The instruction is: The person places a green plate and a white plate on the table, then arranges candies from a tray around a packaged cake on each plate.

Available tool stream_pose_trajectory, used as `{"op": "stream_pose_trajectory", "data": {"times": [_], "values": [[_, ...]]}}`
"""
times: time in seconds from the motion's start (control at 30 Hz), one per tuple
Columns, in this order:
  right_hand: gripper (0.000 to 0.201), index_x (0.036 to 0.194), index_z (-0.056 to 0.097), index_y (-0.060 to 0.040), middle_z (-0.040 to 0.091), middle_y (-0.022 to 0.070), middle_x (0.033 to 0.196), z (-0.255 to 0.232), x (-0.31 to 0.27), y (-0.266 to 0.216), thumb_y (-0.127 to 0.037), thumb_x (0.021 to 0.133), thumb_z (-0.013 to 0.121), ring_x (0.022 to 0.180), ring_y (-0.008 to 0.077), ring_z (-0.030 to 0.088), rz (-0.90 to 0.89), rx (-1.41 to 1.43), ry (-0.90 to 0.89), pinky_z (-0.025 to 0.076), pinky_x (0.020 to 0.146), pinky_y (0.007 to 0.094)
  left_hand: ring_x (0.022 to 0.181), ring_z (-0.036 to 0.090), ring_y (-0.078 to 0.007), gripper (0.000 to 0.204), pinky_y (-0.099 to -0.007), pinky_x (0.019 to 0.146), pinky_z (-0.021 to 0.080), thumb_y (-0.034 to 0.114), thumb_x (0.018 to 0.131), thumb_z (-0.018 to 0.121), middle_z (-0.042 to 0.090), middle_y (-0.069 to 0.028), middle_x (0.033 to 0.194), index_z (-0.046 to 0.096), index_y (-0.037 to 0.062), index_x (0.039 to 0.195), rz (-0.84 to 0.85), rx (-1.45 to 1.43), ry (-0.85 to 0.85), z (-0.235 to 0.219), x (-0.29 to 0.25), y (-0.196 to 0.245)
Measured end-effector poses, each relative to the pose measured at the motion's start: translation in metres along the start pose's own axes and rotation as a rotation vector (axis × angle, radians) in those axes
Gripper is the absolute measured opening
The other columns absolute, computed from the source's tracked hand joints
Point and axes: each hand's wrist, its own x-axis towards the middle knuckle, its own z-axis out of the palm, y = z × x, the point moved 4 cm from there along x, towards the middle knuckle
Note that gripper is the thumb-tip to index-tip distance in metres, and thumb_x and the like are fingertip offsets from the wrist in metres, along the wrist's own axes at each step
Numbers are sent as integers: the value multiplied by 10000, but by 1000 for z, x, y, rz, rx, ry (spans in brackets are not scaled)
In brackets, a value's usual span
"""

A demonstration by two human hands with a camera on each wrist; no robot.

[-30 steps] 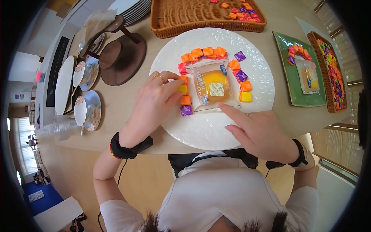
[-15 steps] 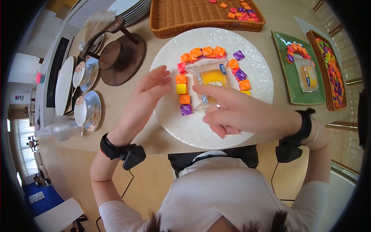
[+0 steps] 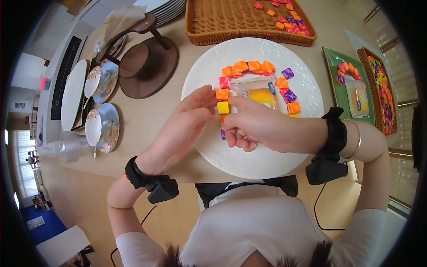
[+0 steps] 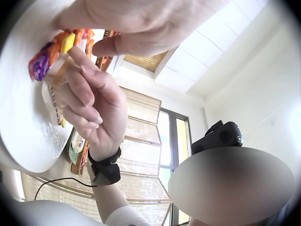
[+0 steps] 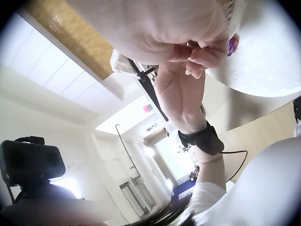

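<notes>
On the white plate (image 3: 271,164), small wrapped sweets form an arch around a packaged yellow cake (image 3: 262,94). My left hand (image 3: 187,122) lies at the left column, fingertips beside an orange sweet (image 3: 222,94) and holding nothing visible. My right hand (image 3: 267,127) reaches across the plate, index finger extended beside the yellow sweet (image 3: 223,108), other fingers bent inward. It covers part of the cake packet and some lower sweets. The left wrist view shows the right index fingertip close to the yellow sweet (image 4: 67,43); whether it touches is unclear.
Behind the plate is a wicker tray (image 3: 249,33) with loose sweets. To the right, a green plate (image 3: 333,66) holds another packet and sweets, beside a basket of sweets (image 3: 384,91). A dark wooden stand (image 3: 153,75) and flowered cups and saucers (image 3: 109,129) are on the left.
My right hand has swung left from the packet's lower edge to the left column. My left hand drew back from that column, then came near it again. The head view has shifted slightly.
</notes>
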Motion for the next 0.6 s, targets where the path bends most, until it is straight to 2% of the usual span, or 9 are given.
{"op": "stream_pose_trajectory", "data": {"times": [0.13, 0.2, 0.23, 0.3, 0.47, 0.53, 0.6], "values": [[550, 1398, 320, -54, 585, 78, 711, 0, -2, 0, -155, 909, 552, 519, 119, 480, -40, 44, 24, 389, 494, 273, 1435, 357, -283, 735, -396, 1234, 252, -16, 824, 497, 377, -217, 1514, 249, -104, 1511, 4, 11, 28, 8, -2, 5], [413, 1226, 400, 2, 604, 98, 748, 0, -5, -2, -92, 845, 527, 581, 128, 547, -51, 66, 5, 424, 526, 278, 1443, 346, -281, 736, -392, 1236, 247, -15, 825, 495, 371, -214, 1519, 245, -105, 1512, 4, 10, 20, 6, 0, 4], [413, 1226, 400, 2, 604, 98, 748, 0, -5, -1, -92, 845, 527, 581, 128, 547, -49, 65, 5, 424, 526, 278, 1450, 334, -278, 738, -389, 1238, 241, -13, 827, 493, 365, -212, 1524, 241, -105, 1514, 6, 13, 12, 6, 0, 3], [676, 1498, 233, -42, 592, 83, 714, 0, -4, 1, -147, 909, 548, 529, 121, 500, -48, 34, 9, 393, 485, 267, 1452, 333, -276, 737, -388, 1241, 234, -15, 826, 486, 366, -207, 1527, 241, -104, 1515, 5, 19, 16, 6, -1, 3], [760, 1546, 148, -16, 608, 102, 727, 0, -16, 4, -110, 901, 539, 538, 134, 521, -59, 47, 7, 412, 475, 277, 1457, 328, -271, 740, -387, 1243, 224, -19, 818, 469, 369, -191, 1534, 247, -87, 1521, 8, 8, 17, 2, -7, -3], [783, 1556, 122, -7, 611, 108, 729, 2, -21, 4, -97, 898, 536, 538, 138, 525, -72, 67, 8, 417, 472, 279, 1457, 332, -268, 743, -387, 1241, 226, -15, 812, 468, 377, -184, 1533, 261, -70, 1523, -1, -23, 91, 4, -16, 0], [814, 1569, 85, 7, 611, 111, 729, 6, -25, 6, -79, 892, 529, 535, 142, 526, -15, 43, -12, 415, 473, 276, 1455, 336, -267, 746, -387, 1240, 226, -13, 808, 478, 382, -182, 1530, 269, -64, 1522, -26, -41, 76, 3, -24, -3]]}}
